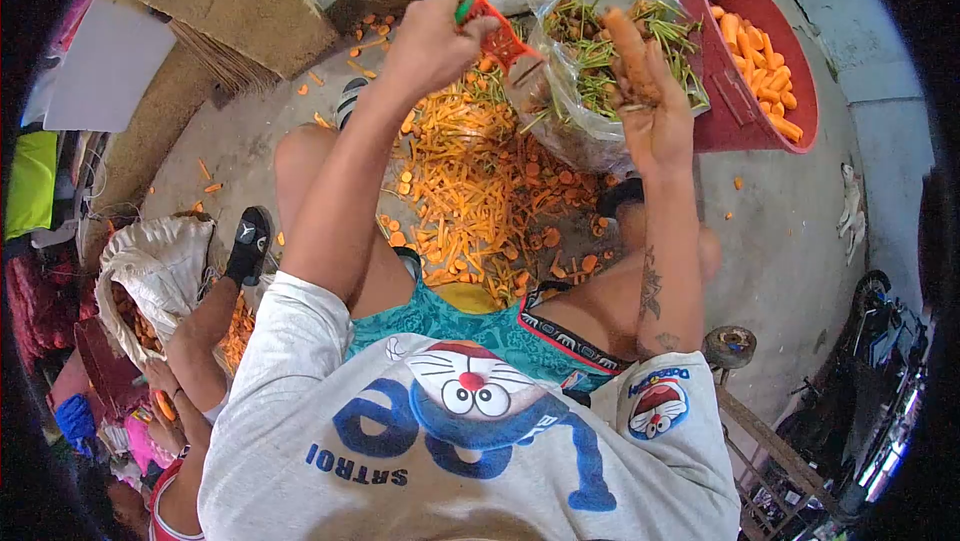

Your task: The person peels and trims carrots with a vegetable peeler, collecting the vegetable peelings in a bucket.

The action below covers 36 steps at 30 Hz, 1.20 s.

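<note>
Peeler: org-red w/ green bit at one end. Carrot: dull org w/ brownish patches. Peeled carrots: brighter org; tub: dk red. Peelings: org & yellowish. Shirt: wht, blue lettering, blue/red/wht cartoon print. Shorts: patterned teal, blk band w/ wht motifs.

The white T-shirt carries lettering that stands upside down in this view. Toward seven o'clock, small blue capitals seem to read "SATROI"; above them, large rounded blue characters, partly covered by the cartoon print, cannot be read for certain. Between four and five o'clock, the sleeve patch bears an arched blue word, apparently "DORAEMON". At nine o'clock, a black shoe shows a white emblem without legible letters. Toward five o'clock, a small logo on the teal shorts is too tiny to read.
</note>
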Tool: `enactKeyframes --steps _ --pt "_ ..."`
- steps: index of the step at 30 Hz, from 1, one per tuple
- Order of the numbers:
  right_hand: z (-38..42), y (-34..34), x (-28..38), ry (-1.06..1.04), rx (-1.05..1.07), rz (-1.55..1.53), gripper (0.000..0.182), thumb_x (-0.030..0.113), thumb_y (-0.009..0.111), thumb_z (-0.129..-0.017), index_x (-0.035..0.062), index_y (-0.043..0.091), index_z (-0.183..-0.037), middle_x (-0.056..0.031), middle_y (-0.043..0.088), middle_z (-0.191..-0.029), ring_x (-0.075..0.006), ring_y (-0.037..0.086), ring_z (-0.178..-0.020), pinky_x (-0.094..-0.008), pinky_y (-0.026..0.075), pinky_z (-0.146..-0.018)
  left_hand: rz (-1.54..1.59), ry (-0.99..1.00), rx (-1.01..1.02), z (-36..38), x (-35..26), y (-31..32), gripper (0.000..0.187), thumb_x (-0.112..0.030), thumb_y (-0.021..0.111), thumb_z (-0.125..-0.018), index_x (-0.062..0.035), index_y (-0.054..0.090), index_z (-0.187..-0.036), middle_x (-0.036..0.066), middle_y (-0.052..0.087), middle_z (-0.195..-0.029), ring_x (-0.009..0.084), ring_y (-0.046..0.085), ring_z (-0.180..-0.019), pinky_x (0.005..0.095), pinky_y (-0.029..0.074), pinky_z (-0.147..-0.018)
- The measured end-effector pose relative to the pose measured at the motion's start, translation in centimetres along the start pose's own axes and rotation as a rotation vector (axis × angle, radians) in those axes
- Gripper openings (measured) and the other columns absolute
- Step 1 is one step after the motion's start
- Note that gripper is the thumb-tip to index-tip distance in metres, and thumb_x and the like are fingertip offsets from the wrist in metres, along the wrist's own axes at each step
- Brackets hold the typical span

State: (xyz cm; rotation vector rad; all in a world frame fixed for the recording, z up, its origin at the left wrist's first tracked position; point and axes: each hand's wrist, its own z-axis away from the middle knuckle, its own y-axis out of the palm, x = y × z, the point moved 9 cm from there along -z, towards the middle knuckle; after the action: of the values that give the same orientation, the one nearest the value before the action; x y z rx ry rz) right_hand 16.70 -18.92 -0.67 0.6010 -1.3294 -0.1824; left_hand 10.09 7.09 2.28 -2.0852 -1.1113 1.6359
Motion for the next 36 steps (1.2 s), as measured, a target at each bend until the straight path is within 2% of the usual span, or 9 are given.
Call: enactKeyframes --steps 2,10,17,22,25,27,28,31,36 --pt "-0.2 0.0 -1.0 0.077 0.102 -0.025 0.037 0.031 0.062 -0.101 0.0024 0.063 -0.125 -0.0069 0.070 -0.105 -0.0128 0.064 -0.083 -0.0288 0.050 -0.069 0.233 0.114 -0.121 -0.7 0.1 -1.2 0.024 -0.023 0.075 -0.093 -0.0020 0.066 -0.101 0.003 0.067 -0.075 0.0112 0.059 -0.065 0.0310 0.048 -0.060" --pt "1.0 2.2 -2.8 0.156 0.133 0.101 0.042 0.021 0.043 -0.106 -0.0022 0.054 -0.139 -0.0088 0.067 -0.120 -0.0172 0.065 -0.104 -0.0296 0.053 -0.087 0.770 -0.126 0.055 0.0 -0.5 1.1 0.020 -0.026 0.076 -0.094 -0.0091 0.066 -0.091 -0.008 0.055 -0.068 0.0027 0.044 -0.054 0.0227 0.033 -0.049" --pt "1.6 3.1 -3.8 0.277 0.173 -0.058 0.040 0.021 0.044 -0.106 -0.0016 0.056 -0.137 -0.0099 0.067 -0.121 -0.0187 0.065 -0.110 -0.0334 0.055 -0.092 0.455 0.235 0.026 0.6 -4.3 2.4 0.017 -0.020 0.079 -0.090 -0.0074 0.068 -0.094 -0.004 0.067 -0.080 0.0043 0.059 -0.075 0.0238 0.047 -0.067" --pt "1.9 2.6 -4.1 0.434 0.612 -0.273 0.039 0.024 0.048 -0.104 -0.0019 0.058 -0.132 -0.0107 0.070 -0.115 -0.0200 0.068 -0.103 -0.0344 0.056 -0.086 0.631 -0.142 -0.230 -2.2 4.4 -0.3 0.017 -0.016 0.078 -0.090 -0.0034 0.068 -0.096 -0.002 0.067 -0.081 0.0050 0.060 -0.080 0.0249 0.050 -0.070" --pt "0.5 0.6 -4.6 0.383 0.512 -0.241 0.040 0.023 0.050 -0.103 -0.0033 0.059 -0.131 -0.0109 0.069 -0.115 -0.0189 0.068 -0.103 -0.0327 0.056 -0.087 0.698 -0.254 -0.150 -0.3 1.6 2.0 0.016 -0.014 0.077 -0.090 -0.0034 0.068 -0.096 -0.002 0.066 -0.079 0.0056 0.060 -0.073 0.0251 0.050 -0.064" --pt "1.8 3.0 -3.4 0.306 0.323 -0.142 0.040 0.023 0.050 -0.103 -0.0038 0.059 -0.131 -0.0111 0.069 -0.115 -0.0183 0.068 -0.102 -0.0317 0.056 -0.087 0.643 0.314 -0.109 1.7 -6.3 2.7 0.013 -0.014 0.077 -0.090 -0.0046 0.070 -0.095 -0.004 0.065 -0.073 0.0055 0.058 -0.061 0.0238 0.047 -0.055" --pt "1.9 2.6 -2.7 0.237 0.142 -0.039 0.041 0.023 0.051 -0.103 -0.0044 0.059 -0.132 -0.0113 0.068 -0.115 -0.0178 0.068 -0.101 -0.0307 0.056 -0.087 0.674 0.321 -0.121 1.6 -6.5 2.5 0.012 -0.015 0.076 -0.090 -0.0046 0.070 -0.094 -0.004 0.066 -0.073 0.0067 0.058 -0.059 0.0242 0.047 -0.056" --pt "2.1 2.4 -3.4 0.291 0.357 -0.109 0.042 0.023 0.051 -0.103 -0.0051 0.058 -0.133 -0.0111 0.068 -0.117 -0.0170 0.067 -0.101 -0.0295 0.056 -0.088 0.561 -0.042 -0.183 -1.7 1.6 1.0 0.015 -0.016 0.078 -0.090 -0.0038 0.070 -0.095 -0.002 0.068 -0.078 0.0074 0.061 -0.069 0.0257 0.050 -0.066" --pt "0.8 0.9 -3.9 0.293 0.365 -0.171 0.041 0.023 0.052 -0.103 -0.0042 0.058 -0.133 -0.0111 0.067 -0.115 -0.0163 0.067 -0.099 -0.0300 0.056 -0.084 0.502 0.005 -0.161 0.4 -1.1 2.4 0.019 -0.016 0.079 -0.089 -0.0028 0.067 -0.097 -0.002 0.067 -0.082 0.0084 0.061 -0.074 0.0279 0.052 -0.070"
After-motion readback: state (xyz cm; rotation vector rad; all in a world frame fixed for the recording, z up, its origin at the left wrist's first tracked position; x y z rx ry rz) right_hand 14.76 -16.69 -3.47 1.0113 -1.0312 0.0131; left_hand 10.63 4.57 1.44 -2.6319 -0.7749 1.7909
